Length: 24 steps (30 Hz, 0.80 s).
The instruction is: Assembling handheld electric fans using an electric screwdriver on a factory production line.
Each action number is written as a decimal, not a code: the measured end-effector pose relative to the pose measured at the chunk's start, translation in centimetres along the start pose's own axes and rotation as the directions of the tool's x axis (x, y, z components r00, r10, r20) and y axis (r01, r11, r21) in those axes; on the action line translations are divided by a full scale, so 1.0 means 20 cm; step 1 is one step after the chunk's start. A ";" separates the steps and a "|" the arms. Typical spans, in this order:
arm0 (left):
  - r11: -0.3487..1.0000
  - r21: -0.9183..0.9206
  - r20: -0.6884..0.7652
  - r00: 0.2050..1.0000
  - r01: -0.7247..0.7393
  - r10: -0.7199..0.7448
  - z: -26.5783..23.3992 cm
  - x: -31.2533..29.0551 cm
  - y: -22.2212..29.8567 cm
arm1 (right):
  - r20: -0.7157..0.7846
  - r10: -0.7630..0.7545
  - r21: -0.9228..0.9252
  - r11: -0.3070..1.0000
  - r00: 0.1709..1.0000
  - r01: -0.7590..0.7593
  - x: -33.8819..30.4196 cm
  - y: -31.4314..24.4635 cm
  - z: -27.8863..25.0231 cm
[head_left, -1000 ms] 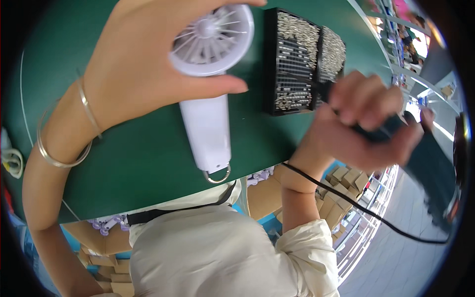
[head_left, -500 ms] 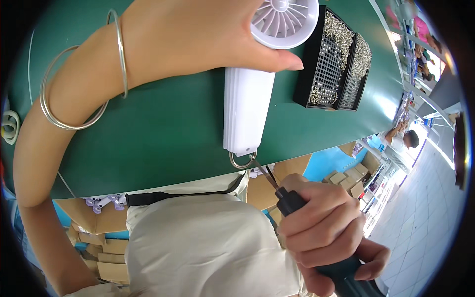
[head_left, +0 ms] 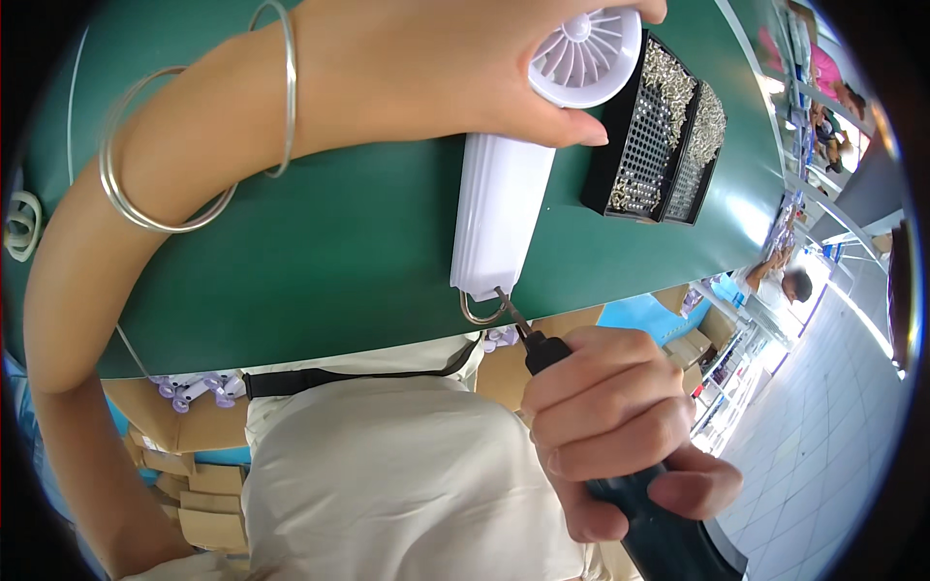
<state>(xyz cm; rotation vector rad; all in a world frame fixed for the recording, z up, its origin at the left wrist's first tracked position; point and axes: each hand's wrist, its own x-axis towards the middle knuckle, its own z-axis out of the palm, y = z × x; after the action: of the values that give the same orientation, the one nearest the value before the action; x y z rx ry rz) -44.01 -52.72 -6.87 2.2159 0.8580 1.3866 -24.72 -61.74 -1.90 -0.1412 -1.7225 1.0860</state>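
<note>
A white handheld fan (head_left: 504,208) lies on the green table, its round bladed head away from me and its ribbed handle toward me. My left hand (head_left: 494,82) is closed round the fan near its head, thumb to the right. A metal ring (head_left: 481,312) hangs from the handle's near end. My right hand (head_left: 620,426) is wrapped round a dark electric screwdriver (head_left: 668,528), held at a slant. The screwdriver's thin bit reaches the near end of the handle, beside the ring; whether it sits on a screw is too small to tell.
Right of the fan stands a black two-part screw tray (head_left: 644,136) with heaps of small screws. Below the table's near edge are cardboard boxes (head_left: 213,504) and a carton with white and purple parts (head_left: 199,389). People (head_left: 794,286) work at the far right.
The fan and my left hand have shifted slightly to the right. The screwdriver has moved left and its bit now meets the handle's near end instead of the ring.
</note>
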 end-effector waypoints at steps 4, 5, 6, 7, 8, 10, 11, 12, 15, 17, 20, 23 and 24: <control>0.997 -0.035 -0.081 0.994 -0.073 0.070 0.00 0.04 -0.02 | -0.015 0.007 0.083 0.997 1.000 -0.006 0.03 0.02 0.02; 0.983 -0.009 -0.147 0.973 -0.182 0.179 0.00 0.04 -0.02 | -0.026 0.015 0.152 0.988 1.000 -0.011 0.05 0.02 0.04; 0.995 0.088 -0.123 0.992 0.041 -0.030 0.02 0.01 0.00 | -0.023 0.043 0.147 0.988 0.999 -0.039 0.06 0.00 0.04; 0.997 0.030 -0.068 0.995 0.076 -0.074 0.01 0.01 0.00 | -0.009 0.063 0.123 0.991 0.998 -0.061 0.07 -0.02 0.04; 0.994 -0.019 -0.003 0.994 0.105 -0.105 0.01 0.03 0.00 | -0.004 0.069 0.095 0.993 0.998 -0.068 0.06 -0.03 0.02; 0.991 -0.014 0.025 0.991 0.132 -0.131 0.00 0.02 0.01 | 0.136 0.104 0.168 0.978 0.985 -0.126 0.07 -0.03 -0.04; 0.995 -0.007 0.021 0.995 0.097 -0.096 0.01 0.02 0.00 | 0.223 0.103 0.199 0.969 0.969 -0.149 0.06 -0.02 -0.08; 0.996 -0.002 0.049 0.994 0.094 -0.094 0.00 0.01 0.00 | 0.161 0.046 0.210 0.975 0.986 -0.080 0.06 -0.05 -0.08; 0.978 0.017 0.142 0.967 0.210 -0.210 -0.15 0.05 -0.01 | -0.221 -0.144 0.244 0.949 0.965 0.198 0.06 -0.20 -0.10; 0.977 0.062 0.195 0.958 0.203 -0.212 -0.31 0.10 -0.04 | -0.217 -0.296 0.352 0.865 0.930 0.357 0.14 -0.23 -0.26; 0.932 0.274 0.242 0.921 0.238 -0.306 -0.61 0.10 -0.08 | -0.604 -0.108 0.017 0.989 0.790 0.148 0.18 -0.31 -0.31; 0.824 0.435 0.251 0.830 0.363 -0.499 -0.85 0.09 -0.10 | -0.591 -0.147 -0.045 0.988 0.793 0.149 0.11 -0.18 -0.56; 0.794 0.512 0.276 0.812 0.328 -0.513 -0.92 0.11 -0.09 | -0.598 -0.157 -0.074 0.987 0.786 0.141 0.11 -0.14 -0.64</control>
<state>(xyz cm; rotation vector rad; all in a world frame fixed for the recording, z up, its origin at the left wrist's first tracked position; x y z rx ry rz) -60.34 -49.78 1.48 2.2836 1.5146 0.5151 -14.23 -54.57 2.12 -0.3254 -1.1424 0.7833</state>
